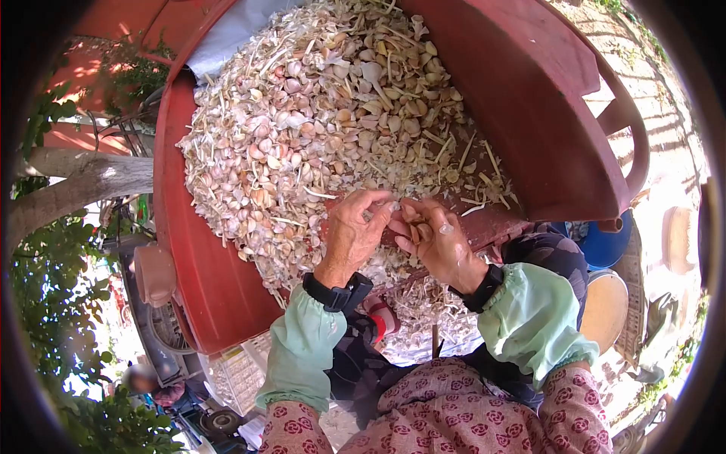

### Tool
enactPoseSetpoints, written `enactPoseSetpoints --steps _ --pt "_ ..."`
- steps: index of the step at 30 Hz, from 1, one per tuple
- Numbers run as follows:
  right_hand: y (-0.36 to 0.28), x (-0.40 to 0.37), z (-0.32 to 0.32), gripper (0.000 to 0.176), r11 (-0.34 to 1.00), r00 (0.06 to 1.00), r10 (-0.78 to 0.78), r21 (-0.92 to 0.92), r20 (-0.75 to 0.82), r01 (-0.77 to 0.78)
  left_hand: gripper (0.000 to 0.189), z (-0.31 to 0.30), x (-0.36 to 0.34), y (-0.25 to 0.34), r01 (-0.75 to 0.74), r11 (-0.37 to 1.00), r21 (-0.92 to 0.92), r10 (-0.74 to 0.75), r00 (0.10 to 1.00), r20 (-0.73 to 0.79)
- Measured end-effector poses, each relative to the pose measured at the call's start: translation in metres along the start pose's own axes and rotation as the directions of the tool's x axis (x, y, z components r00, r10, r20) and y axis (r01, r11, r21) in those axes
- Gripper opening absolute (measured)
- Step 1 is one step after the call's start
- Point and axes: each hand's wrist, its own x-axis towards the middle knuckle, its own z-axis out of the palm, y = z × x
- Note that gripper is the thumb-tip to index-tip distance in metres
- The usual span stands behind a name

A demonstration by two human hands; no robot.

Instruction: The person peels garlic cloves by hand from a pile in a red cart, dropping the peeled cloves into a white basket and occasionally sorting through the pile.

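Some cloves — right hand cupping, left hand near

A forked, pale grey-brown tree trunk is crossing the left side of the frame, and green leafy branches are filling the lower left. Sunlight is dappling a flat reddish-orange surface at upper left. Striped shadows are lying over bright, pale ground at upper right.

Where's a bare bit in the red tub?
The red tub has a bare patch at lower left, between the garlic pile and the rim, though it may slope. Garlic crowds the middle, near the left hand and right hand.
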Motion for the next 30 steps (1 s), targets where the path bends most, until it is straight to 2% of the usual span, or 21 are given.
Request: enactPoseSetpoints --steps 1,2,4,6,7,8,9,11,12,14,16,18,20,22,24,26,27,28,30 --pt "0.001 0.002 -0.003 0.037 1.0 1.0 0.001 -0.002 0.001 -0.001 0.017 0.007 0.002 -0.015 -0.118 0.99 0.076 0.125 0.988 -0.091" --pt "0.004 0.006 -0.01 0.035 0.999 1.0 0.019 -0.05 -0.005 -0.019 0.017 0.01 0.007 -0.03 -0.118 0.99 0.075 0.125 0.988 -0.093" --pt "0.005 0.009 -0.019 0.033 0.994 0.999 0.034 -0.1 -0.012 -0.035 0.023 0.012 0.023 -0.046 -0.3 0.828 0.474 0.385 0.918 -0.092" --pt "0.006 0.006 -0.021 0.03 0.994 0.998 -0.003 -0.107 0.064 0.01 0.025 0.016 0.031 -0.054 -0.287 0.82 0.496 0.357 0.933 -0.051" --pt "0.005 0.006 -0.018 0.03 0.994 0.998 -0.006 -0.104 0.066 0.013 0.025 0.017 0.032 -0.056 -0.191 0.821 0.539 0.249 0.968 -0.036" --pt "0.003 0.006 -0.015 0.03 0.996 1.0 0.019 -0.083 0.022 -0.017 0.024 0.019 0.035 -0.057 -0.099 0.808 0.581 0.139 0.99 -0.025" --pt "0.001 0.006 -0.011 0.031 0.997 0.999 0.045 -0.059 -0.024 -0.046 0.024 0.018 0.035 -0.055 -0.105 0.807 0.581 0.144 0.989 -0.02" --pt "-0.002 0.006 -0.005 0.03 0.999 0.998 0.038 -0.037 -0.044 -0.04 0.021 0.015 0.026 -0.051 -0.061 0.954 0.292 0.098 0.988 -0.115" --pt "-0.002 0.006 -0.003 0.03 0.999 0.998 0.036 -0.021 -0.058 -0.037 0.021 0.013 0.02 -0.041 -0.06 0.955 0.291 0.096 0.989 -0.111" --pt "-0.001 0.004 -0.001 0.03 1.0 0.998 0.003 -0.003 -0.058 -0.003 0.019 0.008 0.008 -0.007 0.005 0.999 0.036 -0.009 0.995 0.098" --pt "0.0 0.005 -0.005 0.03 0.999 0.998 -0.03 0.008 -0.054 0.031 0.018 0.012 0.009 -0.001 -0.002 0.999 0.034 -0.002 0.995 0.104" --pt "0.002 0.011 -0.015 0.029 0.999 0.999 0.02 -0.034 -0.046 -0.022 0.018 0.027 0.024 -0.032 -0.037 0.989 0.146 0.05 0.995 -0.089" --pt "0.001 0.009 -0.015 0.029 0.998 0.998 0.028 -0.058 -0.061 -0.031 0.014 0.04 0.038 -0.042 -0.007 0.985 0.172 0.029 0.991 -0.127" --pt "-0.001 0.006 -0.016 0.029 0.996 0.996 0.031 -0.079 -0.081 -0.038 0.009 0.048 0.047 -0.042 -0.07 0.878 0.473 0.155 0.978 -0.142" --pt "-0.002 0.007 -0.013 0.029 0.999 0.997 0.009 -0.047 -0.071 -0.012 0.007 0.048 0.047 -0.041 -0.055 0.872 0.487 0.141 0.98 -0.142" --pt "-0.004 0.004 -0.004 0.029 1.0 0.995 0.013 -0.015 -0.097 -0.015 0.006 0.042 0.038 -0.04 0.011 0.954 0.299 0.056 0.975 -0.214" --pt "-0.006 0.003 -0.001 0.029 1.0 0.992 0.016 0.015 -0.124 -0.015 0.008 0.035 0.031 -0.031 0.05 0.985 0.166 -0.02 0.984 -0.176" --pt "-0.004 0.004 -0.004 0.029 1.0 0.992 0.016 0.017 -0.128 -0.014 0.008 0.03 0.024 -0.016 0.05 0.985 0.164 -0.022 0.985 -0.171" --pt "0.0 0.008 -0.009 0.03 0.998 0.993 -0.044 0.038 -0.107 0.048 0.011 0.02 0.012 0.012 -0.018 0.999 -0.027 0.021 0.993 0.113"
